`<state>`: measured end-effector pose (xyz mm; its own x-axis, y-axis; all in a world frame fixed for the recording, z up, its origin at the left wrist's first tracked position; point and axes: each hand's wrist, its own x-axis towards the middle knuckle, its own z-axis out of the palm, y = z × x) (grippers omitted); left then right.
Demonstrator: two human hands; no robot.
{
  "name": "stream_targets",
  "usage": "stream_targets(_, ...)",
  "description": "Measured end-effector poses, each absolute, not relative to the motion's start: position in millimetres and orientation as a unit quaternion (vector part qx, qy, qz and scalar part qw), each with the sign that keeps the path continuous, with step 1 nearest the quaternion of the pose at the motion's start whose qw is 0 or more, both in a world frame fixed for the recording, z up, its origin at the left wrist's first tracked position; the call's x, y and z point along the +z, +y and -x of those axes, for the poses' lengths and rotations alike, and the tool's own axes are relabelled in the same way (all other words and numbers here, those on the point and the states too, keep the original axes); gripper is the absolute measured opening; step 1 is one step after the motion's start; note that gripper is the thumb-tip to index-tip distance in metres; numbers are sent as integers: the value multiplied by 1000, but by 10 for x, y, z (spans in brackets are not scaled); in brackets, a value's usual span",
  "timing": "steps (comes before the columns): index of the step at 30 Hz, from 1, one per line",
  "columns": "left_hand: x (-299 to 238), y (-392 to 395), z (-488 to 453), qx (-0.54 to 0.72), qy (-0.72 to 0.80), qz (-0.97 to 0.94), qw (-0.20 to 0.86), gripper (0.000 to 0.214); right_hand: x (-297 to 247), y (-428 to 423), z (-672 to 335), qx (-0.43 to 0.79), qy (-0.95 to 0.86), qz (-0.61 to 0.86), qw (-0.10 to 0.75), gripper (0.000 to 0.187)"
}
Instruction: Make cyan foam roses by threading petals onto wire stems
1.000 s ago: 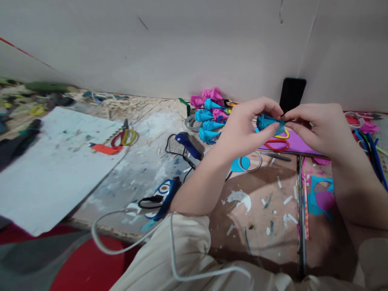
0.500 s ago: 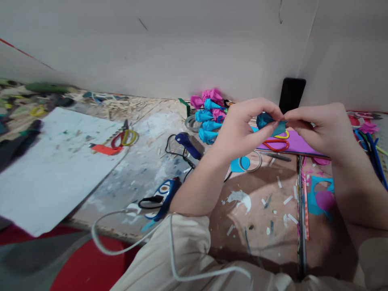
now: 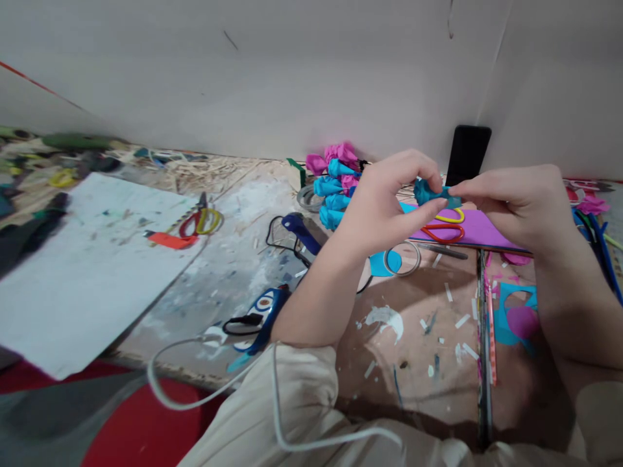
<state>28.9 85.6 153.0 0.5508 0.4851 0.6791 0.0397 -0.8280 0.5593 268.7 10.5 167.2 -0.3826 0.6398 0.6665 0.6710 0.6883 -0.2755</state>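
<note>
Between my two hands is a blue paper flower [image 3: 426, 192], with a loose flap of paper on its right side. My left hand [image 3: 389, 198] pinches the flower between thumb and fingertips. From the other side, my right hand [image 3: 516, 201] grips the flap with closed fingers. Below them, scissors with red and yellow handles [image 3: 444, 233] rest on a purple sheet [image 3: 477, 228]. Beyond my left wrist lie several finished-looking blue paper flowers [image 3: 331, 202] and pink paper flowers [image 3: 341, 153].
A black phone [image 3: 468, 152] leans on the wall behind. A tape roll [image 3: 402, 258], a blue glue gun [image 3: 299, 232], a blue eye-patterned case [image 3: 263, 311] and paper scraps are on the table. At left lie a white sheet [image 3: 102, 259] and more scissors [image 3: 198, 220]. A white cable [image 3: 170, 405] crosses my lap.
The blue flower has turned a little in my left fingers, showing more of its rolled side. My right hand has shifted slightly, staying on the paper.
</note>
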Motion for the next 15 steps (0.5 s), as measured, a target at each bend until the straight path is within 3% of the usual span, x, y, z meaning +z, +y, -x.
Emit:
stream_targets(8, 1448, 931, -246, 474, 142, -841, 222, 25, 1642, 119, -2702, -41, -837, 421, 346, 39)
stream_targets(15, 1425, 933, -297, 458, 160, -842, 235, 34, 1674, 89, -2680, -75, -852, 414, 313, 34)
